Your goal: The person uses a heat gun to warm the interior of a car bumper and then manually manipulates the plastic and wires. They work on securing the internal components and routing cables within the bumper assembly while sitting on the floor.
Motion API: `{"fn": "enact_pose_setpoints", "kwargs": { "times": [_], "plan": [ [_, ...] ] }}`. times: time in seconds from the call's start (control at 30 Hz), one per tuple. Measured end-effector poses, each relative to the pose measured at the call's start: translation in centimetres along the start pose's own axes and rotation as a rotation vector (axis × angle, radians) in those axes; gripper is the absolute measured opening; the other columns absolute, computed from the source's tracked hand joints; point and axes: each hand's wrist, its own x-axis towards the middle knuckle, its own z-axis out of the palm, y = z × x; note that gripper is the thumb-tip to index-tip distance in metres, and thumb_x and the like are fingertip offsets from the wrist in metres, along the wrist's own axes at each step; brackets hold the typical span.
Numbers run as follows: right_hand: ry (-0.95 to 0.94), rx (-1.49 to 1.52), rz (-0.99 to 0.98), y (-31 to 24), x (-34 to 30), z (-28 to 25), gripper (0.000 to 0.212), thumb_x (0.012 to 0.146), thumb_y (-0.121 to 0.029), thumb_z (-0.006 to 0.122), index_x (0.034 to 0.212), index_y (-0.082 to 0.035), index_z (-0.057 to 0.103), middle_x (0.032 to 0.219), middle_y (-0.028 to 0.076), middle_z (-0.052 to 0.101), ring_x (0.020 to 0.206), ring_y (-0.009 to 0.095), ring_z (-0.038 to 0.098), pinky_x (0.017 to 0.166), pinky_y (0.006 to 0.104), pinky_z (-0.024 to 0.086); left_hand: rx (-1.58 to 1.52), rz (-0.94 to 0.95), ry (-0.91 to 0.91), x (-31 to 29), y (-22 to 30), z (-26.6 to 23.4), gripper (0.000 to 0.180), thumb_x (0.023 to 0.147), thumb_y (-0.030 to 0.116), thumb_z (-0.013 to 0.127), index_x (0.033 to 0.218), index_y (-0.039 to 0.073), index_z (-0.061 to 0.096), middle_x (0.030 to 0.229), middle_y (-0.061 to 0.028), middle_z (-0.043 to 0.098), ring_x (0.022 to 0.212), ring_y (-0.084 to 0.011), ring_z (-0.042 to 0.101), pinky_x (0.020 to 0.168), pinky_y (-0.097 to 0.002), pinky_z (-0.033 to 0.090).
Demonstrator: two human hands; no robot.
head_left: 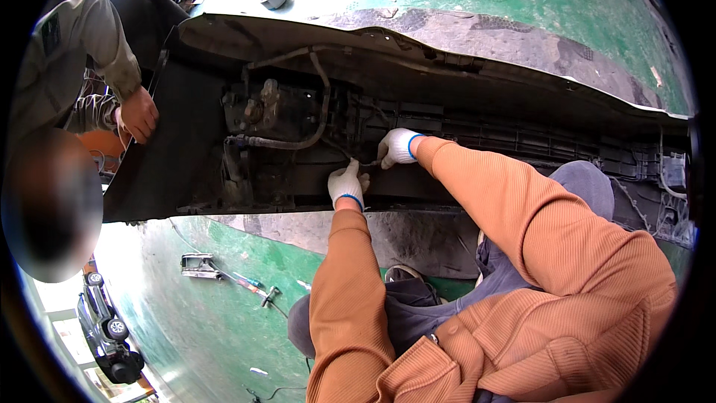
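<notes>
One thin wire (369,164) runs btwn my L hand (348,182) & R hand (395,148), over the dark inner side of the bumper (168,157), approx. mid-length. L fingertips are narrow, pinching the wire; R fingers are curled in & hold it too. Bent hose (326,104) lies near, up-left of my hands. Co-worker's hand (139,116) is by the bumper's L end, well apart from mine. Tool (268,297) lies on green floor (231,328), L of my L sleeve (343,276).

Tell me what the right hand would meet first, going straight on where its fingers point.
Most likely the left hand: its gloved fingertips lie just ahead of the right hand, toward picture left, though depth is unclear.
</notes>
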Motion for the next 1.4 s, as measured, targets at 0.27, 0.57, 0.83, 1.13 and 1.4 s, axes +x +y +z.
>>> {"fn": "enact_pose_setpoints", "kwargs": {
  "times": [0.27, 0.57, 0.83, 1.13, 1.4],
  "plan": [
    [0.296, 0.014, -0.034, -0.1, -0.9, 3.9, 0.038, 0.08, -0.03, 0.082, 0.114, -0.012, 0.081, 0.118, 0.017, 0.077, 0.114, 0.035, 0.071, 0.101, 0.0425, 0.055, -0.187, -0.102, -0.081, 0.3, -2.2, 1.3, 0.021, 0.104, 0.017, 0.068, 0.122, 0.006, 0.066, 0.101, -0.008, 0.074, 0.082, -0.0196, 0.072, 0.068, -0.0314, 0.058],
    [0.536, 0.106, -0.01, -0.7, -0.6, 4.4, 0.032, 0.091, -0.031, 0.071, 0.117, -0.013, 0.08, 0.119, 0.016, 0.076, 0.115, 0.036, 0.069, 0.101, 0.0456, 0.055, -0.597, 0.036, -0.062, 0.5, -2.7, 3.0, 0.018, 0.103, 0.01, 0.068, 0.121, 0.008, 0.065, 0.11, -0.006, 0.073, 0.1, -0.0202, 0.071, 0.086, -0.035, 0.056],
    [0.706, 0.174, 0.054, -1.9, 0.7, 6.5, 0.028, 0.093, -0.029, 0.07, 0.113, -0.011, 0.079, 0.117, 0.016, 0.075, 0.112, 0.037, 0.069, 0.099, 0.0457, 0.055, -0.659, 0.149, -0.024, 1.8, -3.3, 3.6, 0.02, 0.101, 0.002, 0.068, 0.12, 0.007, 0.064, 0.113, -0.0069, 0.071, 0.103, -0.0205, 0.069, 0.089, -0.035, 0.057],
    [0.781, 0.125, 0.068, -2.0, 1.1, 7.4, 0.027, 0.094, -0.03, 0.066, 0.11, -0.013, 0.08, 0.112, 0.016, 0.073, 0.112, 0.038, 0.067, 0.098, 0.0474, 0.054, -0.524, 0.207, 0.038, 1.4, -2.7, 4.4, 0.021, 0.098, -0.004, 0.067, 0.117, 0.004, 0.064, 0.109, -0.007, 0.07, 0.099, -0.0189, 0.068, 0.087, -0.0342, 0.059],
    [0.649, 0.101, -0.042, -1.4, 0.4, 5.6, 0.029, 0.092, -0.03, 0.068, 0.111, -0.011, 0.079, 0.114, 0.017, 0.073, 0.115, 0.038, 0.066, 0.101, 0.0476, 0.053, -0.578, 0.25, -0.023, 1.9, -3.1, 4.1, 0.018, 0.099, 0.0, 0.068, 0.114, 0.01, 0.066, 0.105, -0.002, 0.071, 0.095, -0.0161, 0.068, 0.086, -0.0319, 0.056]
  ]
}}
